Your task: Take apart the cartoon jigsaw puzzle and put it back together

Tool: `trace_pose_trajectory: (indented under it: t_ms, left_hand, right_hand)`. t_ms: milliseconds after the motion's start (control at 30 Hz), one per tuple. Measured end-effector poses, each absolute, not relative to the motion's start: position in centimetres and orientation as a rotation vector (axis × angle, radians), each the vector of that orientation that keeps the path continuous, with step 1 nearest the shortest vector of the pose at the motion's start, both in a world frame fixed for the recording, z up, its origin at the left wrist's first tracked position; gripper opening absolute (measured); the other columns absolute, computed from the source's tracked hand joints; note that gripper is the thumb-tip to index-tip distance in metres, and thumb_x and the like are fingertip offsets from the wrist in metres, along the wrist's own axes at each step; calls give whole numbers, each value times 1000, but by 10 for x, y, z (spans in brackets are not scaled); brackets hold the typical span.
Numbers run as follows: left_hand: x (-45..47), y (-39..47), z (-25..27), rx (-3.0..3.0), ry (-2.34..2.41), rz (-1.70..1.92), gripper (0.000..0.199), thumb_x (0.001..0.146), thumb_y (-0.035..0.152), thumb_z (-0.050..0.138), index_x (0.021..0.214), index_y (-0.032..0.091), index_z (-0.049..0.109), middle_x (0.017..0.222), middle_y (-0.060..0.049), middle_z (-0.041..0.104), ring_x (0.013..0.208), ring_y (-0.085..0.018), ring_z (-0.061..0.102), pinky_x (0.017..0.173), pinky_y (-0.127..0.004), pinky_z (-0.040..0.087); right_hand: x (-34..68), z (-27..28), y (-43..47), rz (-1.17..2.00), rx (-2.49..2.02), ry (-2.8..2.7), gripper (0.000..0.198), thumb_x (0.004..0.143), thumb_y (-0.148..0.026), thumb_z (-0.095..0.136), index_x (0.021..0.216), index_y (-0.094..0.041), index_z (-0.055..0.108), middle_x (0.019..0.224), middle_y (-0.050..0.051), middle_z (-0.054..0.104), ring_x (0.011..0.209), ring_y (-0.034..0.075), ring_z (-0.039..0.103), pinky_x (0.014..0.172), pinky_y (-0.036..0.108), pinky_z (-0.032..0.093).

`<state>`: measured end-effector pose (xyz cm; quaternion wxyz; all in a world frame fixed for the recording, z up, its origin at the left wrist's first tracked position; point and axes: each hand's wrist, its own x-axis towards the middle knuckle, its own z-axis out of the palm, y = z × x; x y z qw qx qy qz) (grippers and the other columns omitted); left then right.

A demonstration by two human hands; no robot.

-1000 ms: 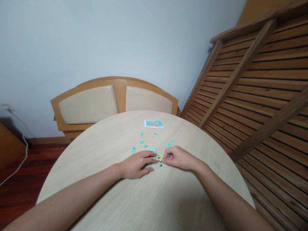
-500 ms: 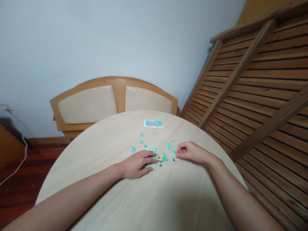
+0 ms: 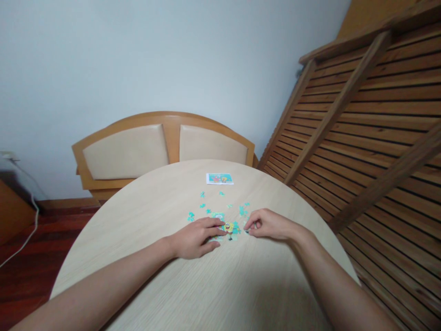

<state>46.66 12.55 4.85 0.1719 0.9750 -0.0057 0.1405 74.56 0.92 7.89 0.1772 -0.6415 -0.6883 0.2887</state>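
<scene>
Beneath and just past the fingers of the left hand (image 3: 196,237), a partly assembled jigsaw puzzle (image 3: 235,228) is lying on a round, pale table (image 3: 179,299), its yellow cartoon figure (image 3: 228,226) showing beside the fingertips. That hand is resting palm down, fingers loosely extended, gripping nothing and partly hiding the puzzle. Right of the puzzle, the right hand (image 3: 270,224) is curling, thumb and forefinger meeting at a small dark-marked piece (image 3: 246,231); whether they are grasping it or only touching it, I cannot tell. Just beyond this pinch, a cluster of teal pieces (image 3: 242,211) is lying loose; other loose pieces (image 3: 191,216) are sitting just past the left hand's knuckles. Farther out from both hands, a picture sheet (image 3: 219,179) is lying flat near the table's far edge. Well to the right of the right hand, a slatted wooden panel (image 3: 365,133) is slanting.
</scene>
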Motion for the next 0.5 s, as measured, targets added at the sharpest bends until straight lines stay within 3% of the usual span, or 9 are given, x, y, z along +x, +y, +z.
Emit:
trace_pose_trajectory:
  t_ms: [200,500]
  left_hand:
    - [466,125,48,2772,-10,384,39,97,30,54,134,19,59,143,-12,53,132,-26,50,115,-41,40]
    - [466,127,46,2793,-3,361,43,98,31,53,140,23,54,149,-11,49,139,-27,45,118,-47,35]
  right_hand:
    - [744,80,9,760,-1893,-1904,28,70,-36,75,89,-15,74,72,1,65,64,14,56,56,23,38]
    - [735,81,10,694,-1874,-1976,25,73,-29,68,94,-16,75,76,1,65,66,14,55,63,24,40]
